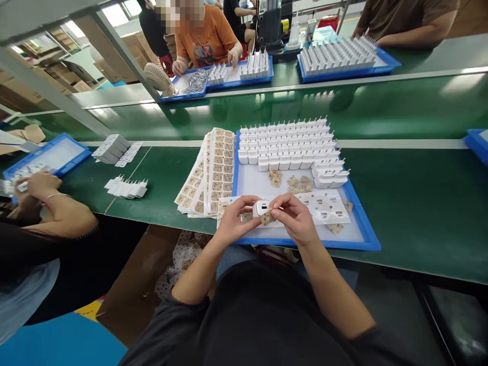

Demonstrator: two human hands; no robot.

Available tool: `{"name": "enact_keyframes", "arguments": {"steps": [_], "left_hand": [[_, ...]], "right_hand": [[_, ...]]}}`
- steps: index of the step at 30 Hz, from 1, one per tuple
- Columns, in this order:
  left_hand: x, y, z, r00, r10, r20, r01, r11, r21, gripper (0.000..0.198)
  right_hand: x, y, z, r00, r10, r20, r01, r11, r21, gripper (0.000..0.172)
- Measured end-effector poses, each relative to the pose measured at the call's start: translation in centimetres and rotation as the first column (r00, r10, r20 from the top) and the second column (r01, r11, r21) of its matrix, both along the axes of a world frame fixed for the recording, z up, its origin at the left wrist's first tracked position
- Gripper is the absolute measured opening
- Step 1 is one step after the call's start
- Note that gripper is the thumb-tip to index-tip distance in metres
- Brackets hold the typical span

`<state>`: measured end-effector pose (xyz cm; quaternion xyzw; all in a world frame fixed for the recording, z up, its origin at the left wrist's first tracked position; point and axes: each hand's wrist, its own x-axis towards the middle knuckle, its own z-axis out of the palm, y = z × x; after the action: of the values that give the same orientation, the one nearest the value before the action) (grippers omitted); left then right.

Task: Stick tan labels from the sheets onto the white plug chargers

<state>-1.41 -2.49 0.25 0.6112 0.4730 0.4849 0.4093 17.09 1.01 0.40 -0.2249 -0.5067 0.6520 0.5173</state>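
Note:
My left hand (233, 221) is closed around a white charger plug (261, 206), its dark port facing me. Between the thumb and fingers of my right hand (296, 217) is a small brown sticker (267, 218) with cut-outs, held against or just beside the charger's near end. Both hands are over the front of a blue-rimmed tray (368, 231). Rows of white chargers (282, 140), pins up, fill its back. Loose brown pieces (299, 183) lie in the middle, and a partly used sticker sheet (324, 206) lies beneath my hands.
A stack of brown sticker sheets (221, 168) lies left of the tray. Farther left are a group of chargers (126, 187) and stacked white pieces (111, 149). A co-worker's hands (41, 185) work at the left. Across the green conveyor (400, 114), other people sit by blue trays.

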Motion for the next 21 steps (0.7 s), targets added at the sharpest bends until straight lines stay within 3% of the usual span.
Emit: {"name": "enact_keyframes", "arguments": {"steps": [4, 10, 15, 21], "left_hand": [[1.03, -0.26, -0.19, 0.978, 0.151, -0.141, -0.126, 0.977, 0.173, 0.038], [1.05, -0.63, -0.51, 0.983, 0.098, -0.156, -0.069, 0.981, 0.181, 0.045], [0.95, -0.55, -0.56, 0.968, 0.191, -0.162, -0.142, 0.952, 0.273, 0.036], [1.12, -0.51, -0.66, 0.970, 0.187, -0.157, -0.137, 0.949, 0.285, 0.036]], "right_hand": [[-0.24, 0.00, -0.10, 0.998, -0.018, 0.053, 0.020, 0.999, -0.034, 0.015], [-0.25, 0.13, -0.41, 0.990, -0.127, 0.062, 0.131, 0.989, -0.066, 0.014], [-0.38, 0.20, -0.73, 0.965, -0.232, 0.124, 0.239, 0.969, -0.053, 0.014], [-0.44, 0.21, -0.85, 0.952, -0.262, 0.156, 0.271, 0.961, -0.044, 0.016]]}}
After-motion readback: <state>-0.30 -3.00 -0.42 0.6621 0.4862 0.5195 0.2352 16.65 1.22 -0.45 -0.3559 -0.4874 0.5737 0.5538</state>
